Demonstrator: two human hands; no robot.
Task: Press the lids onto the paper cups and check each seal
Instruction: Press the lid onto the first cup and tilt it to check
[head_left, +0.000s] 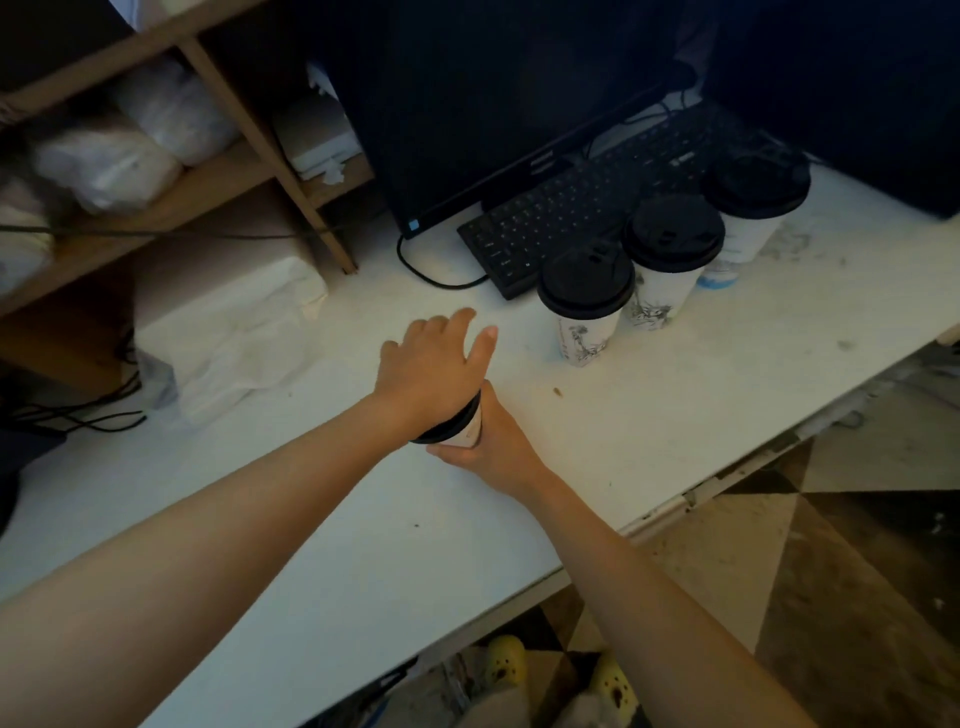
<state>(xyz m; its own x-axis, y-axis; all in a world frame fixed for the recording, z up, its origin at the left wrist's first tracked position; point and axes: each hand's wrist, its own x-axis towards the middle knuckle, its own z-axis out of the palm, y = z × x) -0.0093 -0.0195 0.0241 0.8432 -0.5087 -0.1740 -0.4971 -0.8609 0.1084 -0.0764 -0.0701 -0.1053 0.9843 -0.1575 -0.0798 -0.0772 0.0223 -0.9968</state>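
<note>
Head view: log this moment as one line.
step: lid pressing | left hand: palm presses black plastic lid | right hand: grips white paper cup | done: three lidded cups by black keyboard

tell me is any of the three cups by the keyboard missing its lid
No, each of the three cups beside the keyboard carries a black lid.

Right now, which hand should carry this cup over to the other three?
Probably the right hand: it grips the cup, and the three lidded cups stand to its right. The left hand only presses the lid.
</note>
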